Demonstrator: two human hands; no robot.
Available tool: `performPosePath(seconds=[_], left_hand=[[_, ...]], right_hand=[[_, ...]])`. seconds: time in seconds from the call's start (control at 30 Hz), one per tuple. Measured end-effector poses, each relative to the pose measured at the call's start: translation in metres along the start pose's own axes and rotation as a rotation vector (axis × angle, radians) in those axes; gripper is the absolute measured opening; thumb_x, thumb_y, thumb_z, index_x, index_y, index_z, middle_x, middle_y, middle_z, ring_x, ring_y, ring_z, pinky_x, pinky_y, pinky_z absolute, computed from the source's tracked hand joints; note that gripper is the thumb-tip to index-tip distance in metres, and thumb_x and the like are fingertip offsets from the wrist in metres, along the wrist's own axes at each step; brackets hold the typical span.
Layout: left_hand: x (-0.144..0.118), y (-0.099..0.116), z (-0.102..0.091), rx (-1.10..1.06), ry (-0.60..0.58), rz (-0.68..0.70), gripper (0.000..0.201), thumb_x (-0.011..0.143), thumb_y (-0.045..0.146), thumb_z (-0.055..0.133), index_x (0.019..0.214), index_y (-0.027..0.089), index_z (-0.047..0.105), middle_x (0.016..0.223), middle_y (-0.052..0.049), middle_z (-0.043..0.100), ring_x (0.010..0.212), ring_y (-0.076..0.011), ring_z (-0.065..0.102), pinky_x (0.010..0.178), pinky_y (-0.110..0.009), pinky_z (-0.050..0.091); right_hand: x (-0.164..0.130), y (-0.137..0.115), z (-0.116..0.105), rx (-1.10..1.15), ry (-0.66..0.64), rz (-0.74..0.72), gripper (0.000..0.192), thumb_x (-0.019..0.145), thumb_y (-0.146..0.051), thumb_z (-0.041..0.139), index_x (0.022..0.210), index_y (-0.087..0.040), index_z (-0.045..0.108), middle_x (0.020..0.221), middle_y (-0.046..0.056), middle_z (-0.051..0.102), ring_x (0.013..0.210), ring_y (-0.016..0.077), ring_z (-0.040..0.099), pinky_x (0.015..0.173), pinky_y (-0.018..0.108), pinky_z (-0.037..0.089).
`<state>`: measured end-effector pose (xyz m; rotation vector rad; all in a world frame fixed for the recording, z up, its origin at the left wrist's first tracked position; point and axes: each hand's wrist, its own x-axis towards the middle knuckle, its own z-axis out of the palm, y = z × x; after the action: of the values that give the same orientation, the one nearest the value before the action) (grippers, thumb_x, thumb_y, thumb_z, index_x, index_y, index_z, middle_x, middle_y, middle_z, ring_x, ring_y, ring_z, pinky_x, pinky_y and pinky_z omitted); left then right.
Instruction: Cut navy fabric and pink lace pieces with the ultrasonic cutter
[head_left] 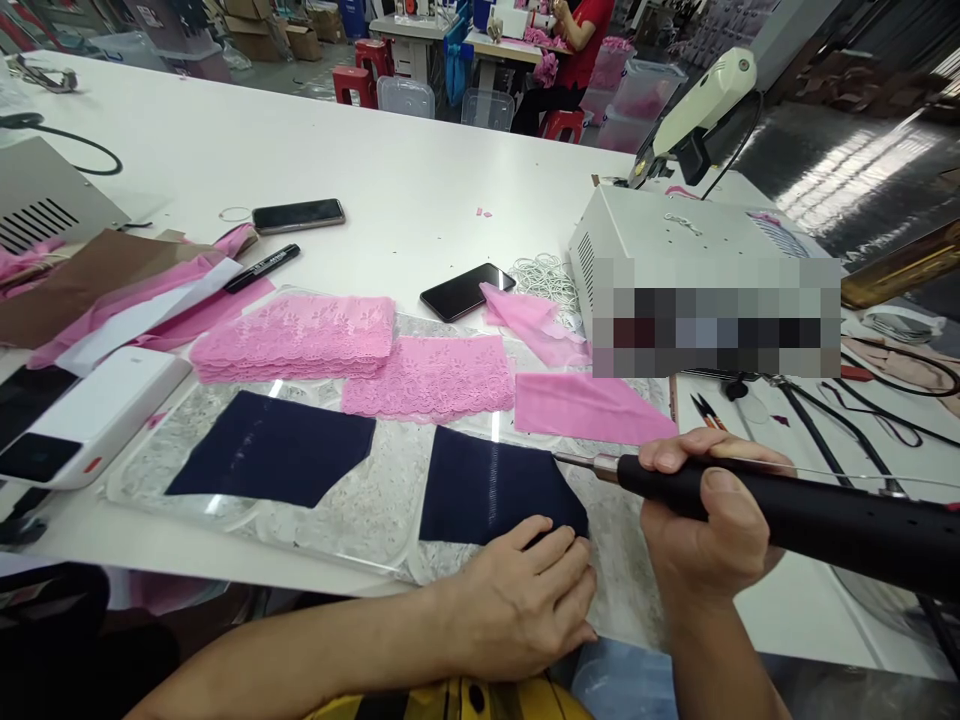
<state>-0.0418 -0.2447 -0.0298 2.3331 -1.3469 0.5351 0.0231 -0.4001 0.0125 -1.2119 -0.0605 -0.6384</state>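
Observation:
My right hand [712, 520] is wrapped round a black handheld tool [802, 515] with a thin metal tip. That tip touches, or hovers just above, the upper right edge of a navy fabric piece [480, 485] with a pale stitched line down it. Along the lower right edge of this piece, my left hand [532, 590] lies with its fingers stretched over the cloth, holding it down. A second navy fabric piece [274, 450] lies flat to the left. Behind them are a stack of pink lace pieces [292, 335], another lace piece [439, 375] and a plain pink piece [585, 405].
A grey metal box [675, 235] stands at the right, near a bundle of white elastic cord [544, 285]. Two phones, a black marker [262, 268] and a white power bank [94, 415] lie about. A person in red [581, 45] sits at a far table.

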Motion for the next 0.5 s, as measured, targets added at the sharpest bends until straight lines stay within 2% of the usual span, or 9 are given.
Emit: performPosePath(seconds=[0.33, 0.5], left_hand=[[-0.0004, 0.0003, 0.0012, 0.005, 0.0, 0.002, 0.036, 0.096, 0.036, 0.049, 0.107, 0.006, 0.064, 0.113, -0.016, 0.065, 0.106, -0.0235, 0.06, 0.093, -0.038, 0.047], [0.0002, -0.0009, 0.0027, -0.012, 0.039, 0.008, 0.035, 0.096, 0.035, 0.049, 0.106, 0.006, 0.065, 0.109, -0.015, 0.066, 0.103, -0.0242, 0.061, 0.092, -0.038, 0.048]], right_hand=[[-0.0002, 0.0032, 0.0001, -0.023, -0.016, -0.022, 0.015, 0.064, -0.02, 0.062, 0.076, -0.02, 0.054, 0.074, -0.003, 0.054, 0.054, 0.0114, 0.052, 0.054, 0.031, 0.048], [0.0012, 0.0031, 0.0039, -0.069, -0.009, -0.067, 0.015, 0.064, -0.022, 0.064, 0.074, -0.02, 0.052, 0.073, -0.002, 0.055, 0.053, 0.0113, 0.052, 0.054, 0.031, 0.047]])
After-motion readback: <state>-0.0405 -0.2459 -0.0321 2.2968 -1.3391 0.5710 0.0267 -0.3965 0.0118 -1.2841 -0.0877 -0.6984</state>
